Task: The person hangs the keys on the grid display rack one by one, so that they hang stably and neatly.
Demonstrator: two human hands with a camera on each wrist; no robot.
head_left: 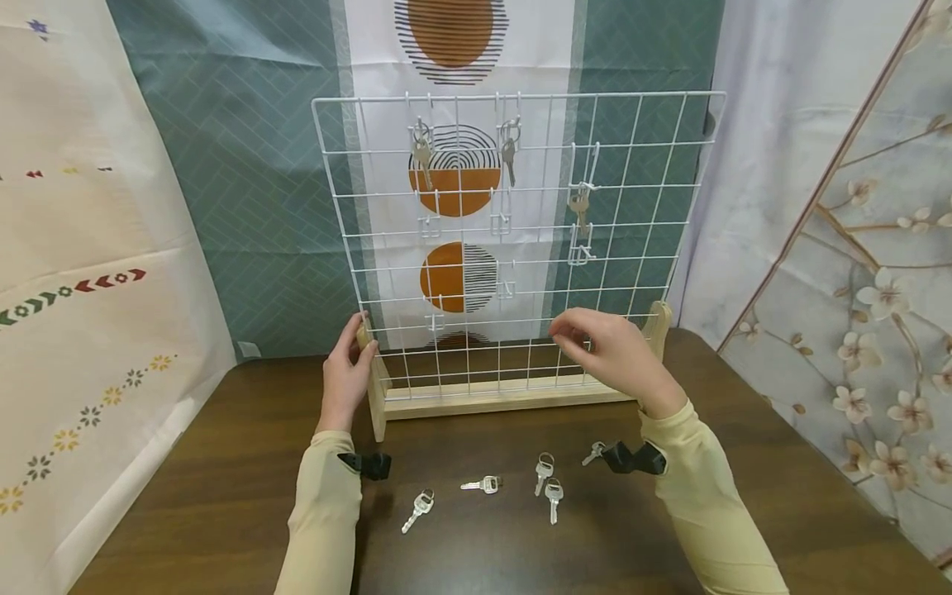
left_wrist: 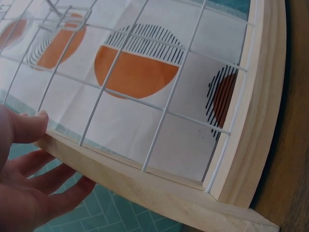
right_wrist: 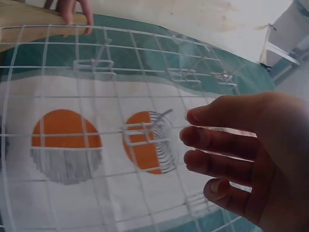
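My left hand (head_left: 348, 373) grips the post (head_left: 378, 406), centre left; my right hand (head_left: 616, 354), empty, fingers loosely bent, hovers before the grid (head_left: 534, 228). Loose keys (head_left: 554, 492) lie lower centre, hung keys (head_left: 422, 154) upper centre; a steady post should keep those from swinging.

1. Wire grid (head_left: 464, 266): white.
2. Hooks (head_left: 583, 256): white, same as grid.
3. Stand (head_left: 506, 397): pale wood, grain visible.
4. Keys (head_left: 554, 491): silver.
5. Tabletop (head_left: 245, 463): dark brown.
6. Backdrop (head_left: 245, 165): green, lighter herringbone lines; white centre panel, orange circles part-striped in black.
7. Left cloth (head_left: 74, 231): cream, red and green arrow row, yellow and grey flowers.
8. Right cloth (head_left: 885, 91): whitish, pale blossoms, brown branches.
9. Sleeves (head_left: 323, 512): plain pale yellow.
10. Wrist cameras (head_left: 377, 466): black.
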